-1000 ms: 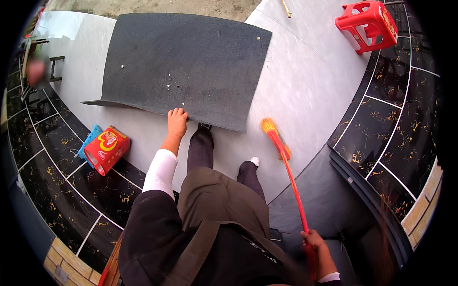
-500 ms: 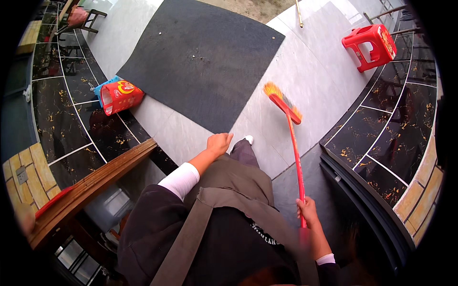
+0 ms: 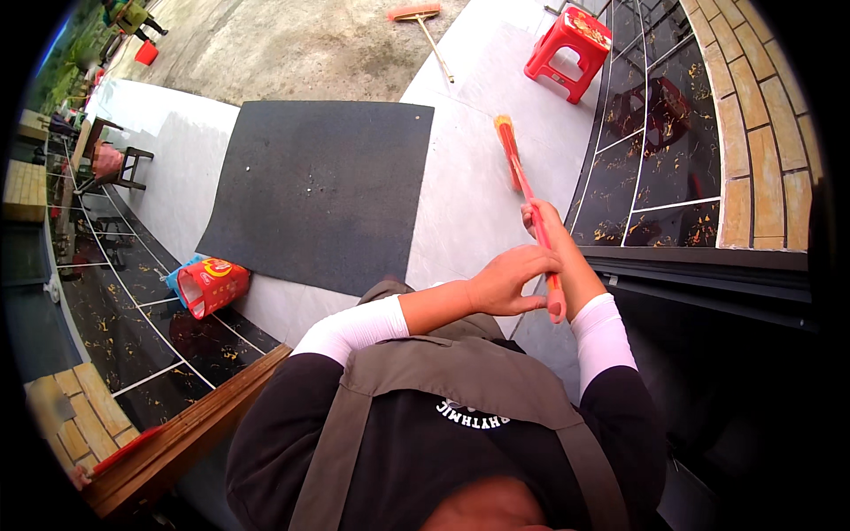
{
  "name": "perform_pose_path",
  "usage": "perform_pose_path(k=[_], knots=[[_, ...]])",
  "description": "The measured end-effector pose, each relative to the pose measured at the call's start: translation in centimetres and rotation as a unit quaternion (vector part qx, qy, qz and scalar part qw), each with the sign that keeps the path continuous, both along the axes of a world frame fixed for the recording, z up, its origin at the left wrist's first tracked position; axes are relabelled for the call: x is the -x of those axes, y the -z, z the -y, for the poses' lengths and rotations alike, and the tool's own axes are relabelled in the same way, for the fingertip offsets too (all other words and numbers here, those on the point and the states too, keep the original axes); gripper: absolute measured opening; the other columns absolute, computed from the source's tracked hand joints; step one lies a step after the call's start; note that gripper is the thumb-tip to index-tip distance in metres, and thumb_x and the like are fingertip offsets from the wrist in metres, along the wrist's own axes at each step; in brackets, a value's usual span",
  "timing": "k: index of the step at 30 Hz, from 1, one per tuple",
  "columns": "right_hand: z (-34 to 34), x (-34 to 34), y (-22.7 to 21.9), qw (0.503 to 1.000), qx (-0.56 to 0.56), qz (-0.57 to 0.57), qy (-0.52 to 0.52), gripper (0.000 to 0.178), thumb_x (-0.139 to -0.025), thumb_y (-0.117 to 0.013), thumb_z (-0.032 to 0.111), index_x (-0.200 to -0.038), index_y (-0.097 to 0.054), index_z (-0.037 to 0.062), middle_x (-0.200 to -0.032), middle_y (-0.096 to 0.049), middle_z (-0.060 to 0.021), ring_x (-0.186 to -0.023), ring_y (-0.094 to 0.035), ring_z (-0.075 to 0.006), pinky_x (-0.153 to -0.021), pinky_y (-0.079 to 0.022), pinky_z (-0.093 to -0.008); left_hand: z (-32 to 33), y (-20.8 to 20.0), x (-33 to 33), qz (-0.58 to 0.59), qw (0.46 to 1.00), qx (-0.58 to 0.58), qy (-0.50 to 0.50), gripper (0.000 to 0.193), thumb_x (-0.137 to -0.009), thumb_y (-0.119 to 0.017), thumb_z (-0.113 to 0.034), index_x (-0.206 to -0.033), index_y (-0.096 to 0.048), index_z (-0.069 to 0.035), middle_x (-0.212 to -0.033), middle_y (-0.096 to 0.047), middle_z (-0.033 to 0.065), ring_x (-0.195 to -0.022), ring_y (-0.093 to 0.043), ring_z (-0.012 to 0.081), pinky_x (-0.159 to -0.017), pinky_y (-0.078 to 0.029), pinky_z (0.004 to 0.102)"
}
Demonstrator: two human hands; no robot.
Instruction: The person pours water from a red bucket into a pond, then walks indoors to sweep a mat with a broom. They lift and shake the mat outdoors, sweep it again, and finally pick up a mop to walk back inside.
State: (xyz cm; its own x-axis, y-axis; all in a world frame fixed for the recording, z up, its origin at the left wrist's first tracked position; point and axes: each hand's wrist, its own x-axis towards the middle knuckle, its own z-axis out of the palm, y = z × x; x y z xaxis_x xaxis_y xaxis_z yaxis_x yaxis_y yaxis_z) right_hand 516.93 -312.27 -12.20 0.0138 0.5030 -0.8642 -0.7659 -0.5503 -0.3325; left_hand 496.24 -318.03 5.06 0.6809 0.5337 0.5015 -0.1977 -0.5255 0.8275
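Observation:
A broom (image 3: 529,188) with a red handle and orange bristles points away from me, its head over the pale tiles. Around the middle of its handle my right hand (image 3: 542,219) is closed. My left hand (image 3: 512,279) is at the handle's near end, fingers curved over it and thumb apart below, with a gap still showing between them. The near tip of the handle sticks out just past the left thumb. Beyond my hands, to the left, a dark grey mat (image 3: 319,190) lies on the floor.
A red plastic stool (image 3: 571,53) stands at the far right. At the left lies a red bag-like container (image 3: 215,285) beside something blue. Farther out are a wide-headed broom (image 3: 434,46), a dark chair (image 3: 131,168) and a person (image 3: 133,18). A wooden edge (image 3: 204,407) runs at lower left.
The broom has been raised and swung, its near end now in front of my chest. My right hand has moved up and forward with it. My left hand has come rightward to the handle.

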Motion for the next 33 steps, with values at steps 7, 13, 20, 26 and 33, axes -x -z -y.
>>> perform_pose_path(k=[7,13,20,26,33], knots=[[0.4,11.8,-4.7,0.966,-0.059,-0.056,0.244,0.008,-0.07,-0.042,0.005,-0.064,-0.037,0.0049,-0.055,-0.042,-0.0049,-0.049,-0.046,-0.0165,-0.044,-0.042,-0.0291,-4.6,-4.8,7.3,0.18,0.966,0.168,-0.072,0.018,-0.071,-0.054,-0.001,-0.064,-0.038,-0.003,-0.061,-0.046,0.0059,-0.055,-0.045,0.0132,-0.053,-0.039,0.0267],[-4.2,17.7,-4.1,0.94,0.084,-0.102,0.313,0.009,-0.069,-0.041,0.0,-0.062,-0.037,0.0046,-0.059,-0.044,-0.0048,-0.056,-0.051,-0.0152,-0.05,-0.047,-0.0279,-16.7,-3.1,8.9,0.228,0.875,0.424,-0.056,0.024,-0.074,-0.049,-0.002,-0.058,-0.032,-0.007,-0.048,-0.038,0.0016,-0.043,-0.033,0.0091,-0.041,-0.029,0.0238],[-26.7,22.8,4.0,0.911,-0.074,-0.281,0.293,0.01,-0.067,-0.043,0.0,-0.06,-0.038,0.0056,-0.054,-0.043,-0.0052,-0.049,-0.045,-0.0156,-0.049,-0.045,-0.0269,-33.9,-2.7,9.7,0.02,0.987,0.156,0.026,0.031,-0.06,-0.055,0.004,-0.048,-0.029,-0.007,-0.041,-0.035,0.0015,-0.036,-0.034,0.0113,-0.037,-0.028,0.0241],[-39.3,27.5,-2.9,0.846,-0.232,-0.417,0.24,0.017,-0.073,-0.048,0.01,-0.057,-0.041,0.0085,-0.053,-0.043,-0.0014,-0.047,-0.045,-0.0109,-0.048,-0.041,-0.023,-39.4,-6.7,12.7,-0.057,0.991,-0.066,0.101,0.026,-0.054,-0.062,0.002,-0.056,-0.038,-0.008,-0.043,-0.037,0.0024,-0.035,-0.037,0.0176,-0.035,-0.031,0.0267],[-37.0,24.7,-10.9,0.956,-0.088,-0.163,0.228,0.016,-0.075,-0.051,0.012,-0.063,-0.045,0.0031,-0.058,-0.046,-0.0057,-0.055,-0.05,-0.0177,-0.053,-0.047,-0.0346,-44.1,-10.0,16.3,0.186,0.978,0.092,0.005,0.02,-0.069,-0.055,-0.007,-0.059,-0.038,-0.005,-0.042,-0.041,0.0018,-0.034,-0.039,0.0131,-0.034,-0.037,0.0256]])
